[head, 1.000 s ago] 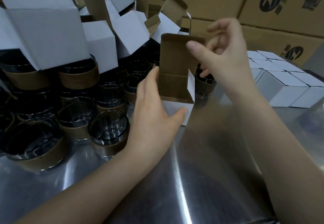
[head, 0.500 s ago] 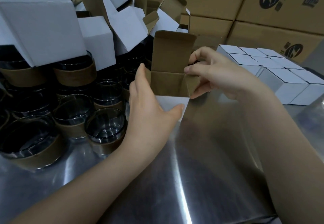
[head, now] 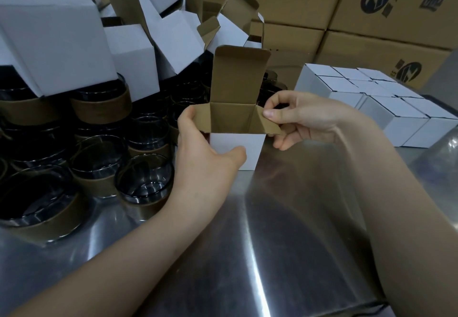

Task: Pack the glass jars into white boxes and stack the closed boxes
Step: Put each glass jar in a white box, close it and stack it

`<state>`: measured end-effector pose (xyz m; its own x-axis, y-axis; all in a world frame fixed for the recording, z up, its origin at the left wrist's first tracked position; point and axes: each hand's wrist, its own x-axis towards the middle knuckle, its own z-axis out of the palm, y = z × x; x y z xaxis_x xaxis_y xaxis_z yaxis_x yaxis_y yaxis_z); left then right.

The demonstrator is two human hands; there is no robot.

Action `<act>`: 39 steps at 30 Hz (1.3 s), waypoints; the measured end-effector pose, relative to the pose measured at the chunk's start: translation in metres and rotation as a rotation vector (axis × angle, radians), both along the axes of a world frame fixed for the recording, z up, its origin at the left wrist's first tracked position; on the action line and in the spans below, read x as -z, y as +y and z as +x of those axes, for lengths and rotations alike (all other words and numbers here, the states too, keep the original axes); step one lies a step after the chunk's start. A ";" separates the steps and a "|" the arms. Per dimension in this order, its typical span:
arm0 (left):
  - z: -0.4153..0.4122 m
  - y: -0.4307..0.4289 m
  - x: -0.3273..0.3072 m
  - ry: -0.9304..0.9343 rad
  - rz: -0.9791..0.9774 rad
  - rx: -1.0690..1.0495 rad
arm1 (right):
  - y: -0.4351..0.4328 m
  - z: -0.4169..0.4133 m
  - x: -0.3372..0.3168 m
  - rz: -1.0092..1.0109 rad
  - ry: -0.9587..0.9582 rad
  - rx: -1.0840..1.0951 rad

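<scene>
Likely light, easily creased white box [head: 235,150] upright on the tabletop [head: 272,254], lid raised; left hand [head: 205,160] curled round its left wall, right hand [head: 304,120] pinching the right flap. Best held by walls, not flaps. Fragile-looking glass jars [head: 146,182] crowded just left, closed boxes [head: 386,118] right, open steel nearer.

Left hand [head: 205,158], right hand [head: 304,118] bare. Forearms [head: 124,254] bare, entering from 7 and 4 o'clock. Right thumbnail [head: 269,112] trimmed short, rounded.
</scene>
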<state>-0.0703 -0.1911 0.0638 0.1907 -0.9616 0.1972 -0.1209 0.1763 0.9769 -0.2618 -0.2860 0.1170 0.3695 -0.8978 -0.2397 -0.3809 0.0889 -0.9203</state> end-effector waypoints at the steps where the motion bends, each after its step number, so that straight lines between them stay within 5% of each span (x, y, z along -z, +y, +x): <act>1: 0.000 0.000 0.000 0.006 0.001 0.000 | 0.000 0.000 0.000 -0.014 0.045 0.021; 5: 0.000 0.003 0.000 -0.041 -0.021 0.020 | -0.003 -0.004 0.002 -0.190 0.101 0.157; 11: -0.002 0.007 -0.001 -0.112 -0.062 0.003 | -0.021 -0.009 0.011 -0.663 0.098 0.711; 17: -0.004 0.009 0.001 -0.207 -0.135 -0.030 | -0.024 -0.007 0.026 -0.547 0.348 0.535; 24: -0.002 0.007 0.002 -0.169 -0.168 0.019 | -0.024 -0.009 0.031 -0.510 0.378 0.525; 31: 0.000 0.003 0.001 -0.074 -0.218 0.054 | -0.020 -0.015 0.011 -0.456 -0.103 0.702; 35: 0.000 -0.001 0.004 -0.028 -0.175 0.087 | -0.010 -0.017 -0.002 -0.474 -0.421 0.559; 39: 0.001 -0.004 0.007 -0.044 -0.154 0.093 | -0.002 -0.012 -0.012 -0.510 -0.516 0.352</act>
<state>-0.0697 -0.1947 0.0572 0.0904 -0.9324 0.3500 -0.1393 0.3361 0.9315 -0.2743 -0.2885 0.1286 -0.0035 -0.9351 0.3544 0.0750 -0.3536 -0.9324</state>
